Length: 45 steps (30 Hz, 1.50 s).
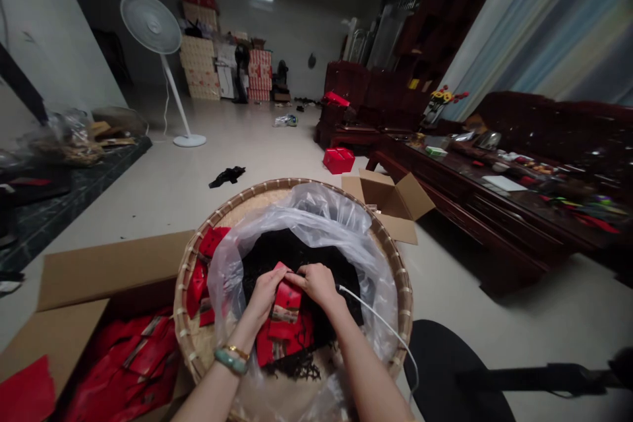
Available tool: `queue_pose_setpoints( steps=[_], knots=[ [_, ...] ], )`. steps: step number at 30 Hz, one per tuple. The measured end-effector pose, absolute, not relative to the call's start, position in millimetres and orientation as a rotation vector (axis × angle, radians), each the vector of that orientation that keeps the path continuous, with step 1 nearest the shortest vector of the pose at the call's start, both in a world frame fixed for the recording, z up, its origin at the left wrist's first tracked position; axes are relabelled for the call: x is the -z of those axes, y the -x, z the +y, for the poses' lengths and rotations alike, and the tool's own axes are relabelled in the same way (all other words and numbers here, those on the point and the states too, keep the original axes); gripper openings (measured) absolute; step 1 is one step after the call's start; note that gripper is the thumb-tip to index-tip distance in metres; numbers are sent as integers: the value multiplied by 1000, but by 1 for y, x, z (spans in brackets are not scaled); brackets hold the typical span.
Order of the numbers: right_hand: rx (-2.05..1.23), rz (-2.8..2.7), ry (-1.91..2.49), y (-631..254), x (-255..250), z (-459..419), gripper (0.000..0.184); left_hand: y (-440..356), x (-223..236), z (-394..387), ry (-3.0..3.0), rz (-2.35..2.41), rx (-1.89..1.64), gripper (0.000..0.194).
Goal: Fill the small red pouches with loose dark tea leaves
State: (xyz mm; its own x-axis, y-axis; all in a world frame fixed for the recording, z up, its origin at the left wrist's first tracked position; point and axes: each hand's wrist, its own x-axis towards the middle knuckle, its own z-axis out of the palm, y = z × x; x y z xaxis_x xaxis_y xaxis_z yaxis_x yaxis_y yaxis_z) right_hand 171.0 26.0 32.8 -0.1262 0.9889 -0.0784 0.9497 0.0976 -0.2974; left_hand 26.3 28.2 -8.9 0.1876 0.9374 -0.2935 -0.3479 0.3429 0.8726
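Okay, on my feed the left hand (pixel 264 293) and right hand (pixel 316 283) sit close together, both pinching the top of a red packet (pixel 285 303) held upright over dark dried leaves (pixel 291 257). More red packets (pixel 284 339) lie just below the hands, among those leaves, inside a clear plastic bag (pixel 306 211). That bag lines a round woven bamboo tray (pixel 190 290). A white cable (pixel 380 323) runs from beside the right wrist over the tray's rim. Left of the tray, an open cardboard box (pixel 74 277) holds a pile of red sleeves (pixel 128 356). Beyond the hands, another open carton (pixel 390 201) touches the tray's far rim, and a red box (pixel 339 159) sits farther off on the floor.
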Motion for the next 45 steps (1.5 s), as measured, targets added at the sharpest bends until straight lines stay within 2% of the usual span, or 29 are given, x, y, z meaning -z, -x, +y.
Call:
queue_pose_setpoints(
  steps=[16,24,31,41,45],
  knots=[
    [-403,-2105,1993,-168,-23,21,66,-26,10,32,-761,950,-1036,42],
    [-412,-2062,2049,-162,-37,13,64,-22,-6,27,-805,896,-976,44],
    [-433,-2109,2012,-167,-52,11,67,-23,-16,24,-774,897,-959,35],
    [-534,-2183,1914,-187,-57,-6,54,-30,-24,16,-745,907,-932,32],
    [-547,-2142,1897,-189,-60,-7,55,-31,-29,18,-765,890,-927,32]
  ],
)
